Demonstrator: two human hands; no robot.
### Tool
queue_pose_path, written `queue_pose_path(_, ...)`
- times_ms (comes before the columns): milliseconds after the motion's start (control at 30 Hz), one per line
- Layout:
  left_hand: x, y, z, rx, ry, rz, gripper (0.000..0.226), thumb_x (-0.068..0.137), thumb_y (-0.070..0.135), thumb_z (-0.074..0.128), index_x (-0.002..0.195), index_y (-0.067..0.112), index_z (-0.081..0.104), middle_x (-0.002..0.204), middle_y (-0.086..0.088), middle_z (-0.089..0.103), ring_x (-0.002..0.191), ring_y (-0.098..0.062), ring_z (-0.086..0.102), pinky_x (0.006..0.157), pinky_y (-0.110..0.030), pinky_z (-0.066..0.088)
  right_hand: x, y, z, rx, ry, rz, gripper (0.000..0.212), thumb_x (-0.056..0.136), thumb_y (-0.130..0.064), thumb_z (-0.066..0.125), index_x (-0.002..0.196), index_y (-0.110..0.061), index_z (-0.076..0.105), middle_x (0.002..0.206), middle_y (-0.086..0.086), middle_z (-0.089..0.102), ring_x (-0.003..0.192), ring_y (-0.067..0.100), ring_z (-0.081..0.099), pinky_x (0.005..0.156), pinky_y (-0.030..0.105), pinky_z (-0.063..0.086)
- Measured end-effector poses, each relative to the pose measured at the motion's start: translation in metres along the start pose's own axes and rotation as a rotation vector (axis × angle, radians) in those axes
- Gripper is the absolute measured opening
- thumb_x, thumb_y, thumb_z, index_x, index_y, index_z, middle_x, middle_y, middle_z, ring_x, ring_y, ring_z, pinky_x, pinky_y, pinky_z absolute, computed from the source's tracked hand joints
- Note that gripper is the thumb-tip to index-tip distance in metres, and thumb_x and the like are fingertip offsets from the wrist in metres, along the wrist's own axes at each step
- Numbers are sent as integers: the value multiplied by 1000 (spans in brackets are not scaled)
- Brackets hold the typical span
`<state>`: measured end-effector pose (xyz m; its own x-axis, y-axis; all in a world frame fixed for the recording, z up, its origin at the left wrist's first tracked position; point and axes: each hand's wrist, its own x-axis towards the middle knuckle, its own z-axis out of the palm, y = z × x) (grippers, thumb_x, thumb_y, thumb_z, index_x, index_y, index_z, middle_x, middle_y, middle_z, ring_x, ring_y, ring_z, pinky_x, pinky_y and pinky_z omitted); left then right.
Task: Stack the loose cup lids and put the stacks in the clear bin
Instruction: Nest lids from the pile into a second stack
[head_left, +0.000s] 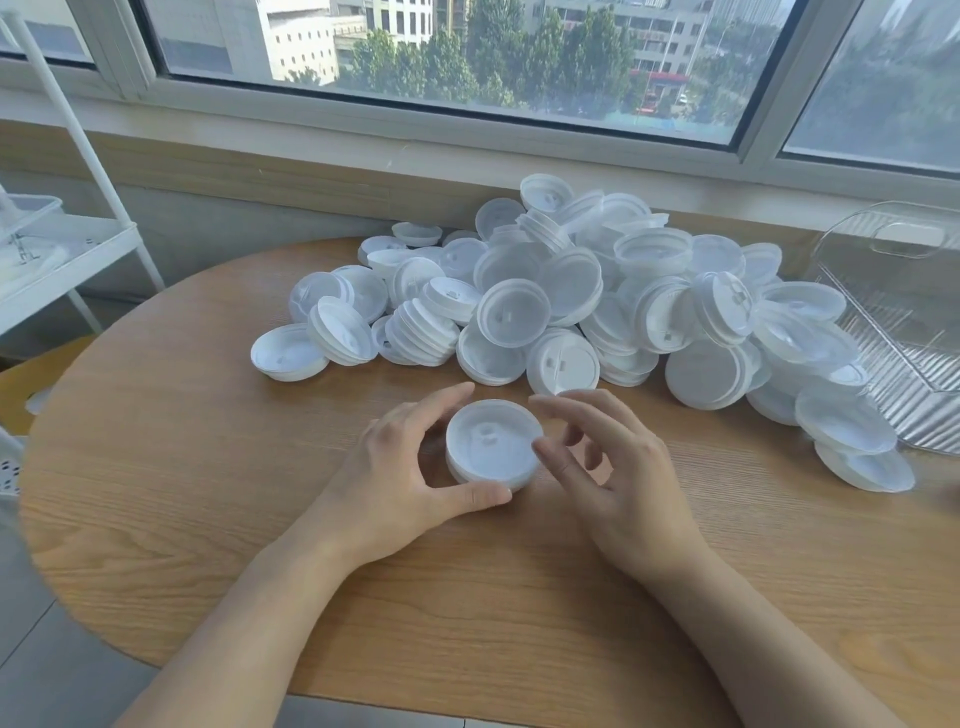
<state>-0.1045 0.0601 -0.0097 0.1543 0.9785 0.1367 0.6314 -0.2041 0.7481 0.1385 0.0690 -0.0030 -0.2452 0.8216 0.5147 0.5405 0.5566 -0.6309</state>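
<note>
Two hands meet over a small stack of white cup lids (491, 447) that sits on the wooden counter (208, 467) near its front middle. The left hand (400, 478) curls round the stack from the nine o'clock side, thumb lying along the near edge at six o'clock and fingers arching over the far rim. The right hand (618, 467) comes in from three o'clock with its fingers loosely bent; one fingertip touches the stack's right edge, and the others hang just clear of it, gripping nothing. How many lids the stack holds cannot be told, though at least two rims show at its side. Beyond the hands, from twelve to two o'clock, a large heap of loose lids (571, 301) spreads across the counter, many tilted or lying on edge, some already nested in short runs. At three o'clock the clear bin (904, 291) stands at the counter's right edge, ribbed along its floor, with the heap's outermost lids resting against its near wall. At nine o'clock, off the counter, a white wire shelf (62, 249) stands beside the window (467, 62).
</note>
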Motion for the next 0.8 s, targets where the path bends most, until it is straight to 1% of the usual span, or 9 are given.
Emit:
queue_pose_path(67, 0, 0, -1, -1, -1, 12, 103, 60, 90, 75, 150, 61, 36, 140, 31, 52, 136, 2, 47, 117, -37, 42, 1, 6, 2, -44, -73, 58, 42, 101, -49, 62, 140, -33, 64, 121, -24, 56, 96, 11, 60, 82, 20, 46)
queue_pose_path(133, 0, 1, 0, 12, -6, 20, 99, 63, 88, 75, 150, 62, 37, 138, 31, 52, 135, 2, 46, 116, -35, 41, 0, 11, 5, -62, -144, 83, 49, 100, -55, 55, 144, -34, 60, 124, -25, 52, 97, 8, 61, 88, 24, 49)
queue_pose_path(267, 0, 2, -1, 17, -18, 18, 95, 67, 84, 74, 152, 59, 38, 139, 29, 51, 134, 7, 43, 105, -18, 36, 1, 17, 6, -68, -180, 102, 52, 101, -58, 48, 145, -33, 61, 123, -26, 51, 97, -1, 56, 93, 28, 50)
queue_pose_path(333, 0, 3, -2, 20, -28, 9, 95, 68, 83, 72, 153, 57, 38, 140, 28, 51, 134, 8, 41, 102, -16, 34, 2, 17, 6, -67, -200, 110, 51, 102, -57, 49, 145, -32, 60, 121, -25, 53, 98, -2, 55, 93, 27, 49)
queue_pose_path(500, 1, 6, -1, 15, -14, -20, 95, 68, 82, 72, 153, 55, 40, 136, 27, 53, 134, 2, 44, 110, -25, 35, 4, 13, 6, -100, -228, 135, 48, 104, -51, 54, 148, -31, 57, 123, -20, 54, 105, 1, 54, 97, 31, 50)
queue_pose_path(567, 1, 7, 1, 23, -6, -43, 96, 67, 84, 70, 153, 55, 39, 137, 25, 53, 136, -3, 44, 112, -29, 36, 6, 11, 6, -96, -226, 147, 47, 104, -46, 56, 148, -31, 57, 122, -17, 55, 99, 2, 55, 94, 34, 51)
queue_pose_path(667, 4, 10, 1, 14, -3, -59, 96, 67, 88, 70, 152, 56, 40, 139, 23, 55, 137, -7, 47, 118, -39, 40, 12, 10, 4, -67, -241, 161, 46, 103, -45, 59, 147, -34, 57, 116, -21, 55, 85, 3, 55, 87, 30, 51)
queue_pose_path(733, 6, 12, 0, -9, 7, -48, 96, 66, 87, 71, 151, 53, 44, 141, 24, 58, 135, -2, 51, 117, -41, 43, 15, 12, 0, -20, -186, 168, 45, 100, -44, 65, 144, -35, 59, 114, -20, 57, 86, 8, 56, 84, 27, 49)
queue_pose_path(800, 7, 13, 1, -48, 22, -36, 95, 65, 83, 74, 149, 47, 49, 141, 25, 60, 131, 4, 53, 116, -36, 45, 19, 14, -3, -9, -50, 202, 45, 96, -41, 71, 139, -34, 61, 114, -18, 59, 90, 11, 57, 85, 24, 48)
